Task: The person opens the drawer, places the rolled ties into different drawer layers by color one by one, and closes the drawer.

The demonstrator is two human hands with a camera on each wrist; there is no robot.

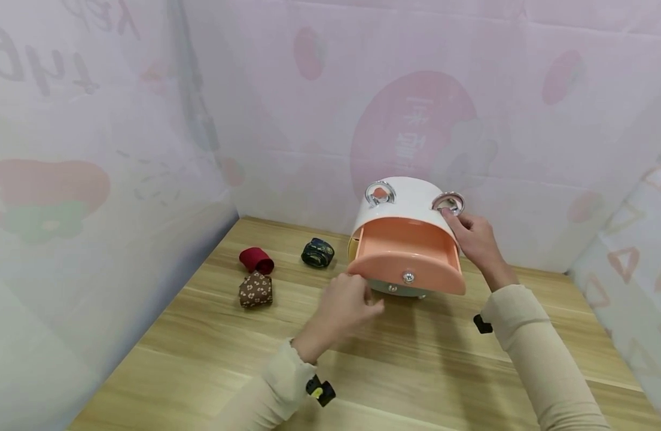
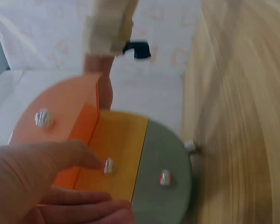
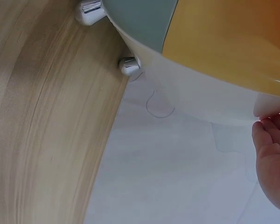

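Here the left hand (image 1: 347, 305) reaches to the front of a small white rounded plastic drawer cabinet (image 1: 411, 206); its fingers (image 2: 60, 156) are loosely curled, and in the left wrist view a fingertip lies against the small silver knob (image 2: 108, 165) of the yellow drawer (image 2: 116, 156), though whether it pinches the knob I cannot tell. The right hand (image 1: 472, 236) rests on the cabinet's top right corner, fingers bent over the edge beside a chrome ring handle (image 1: 448, 202); the right wrist view shows fingertips touching the white shell. The cabinet stands on short chrome feet (image 3: 129, 66) on the light wooden surface (image 1: 416, 359), at about 12 o'clock from the hands, close to the back wall. Its top peach-orange drawer (image 1: 408, 257) is pulled well out and shows a bare inside and a silver knob on its curved front; below it sit the yellow drawer and a grey-green one (image 2: 165, 172), both pushed in. At about 10 o'clock from the left hand lie three rolled ties: a red one (image 1: 256, 260), a brown flowered one (image 1: 255, 289) just in front of it, and a dark patterned one (image 1: 317, 252) nearer the cabinet.
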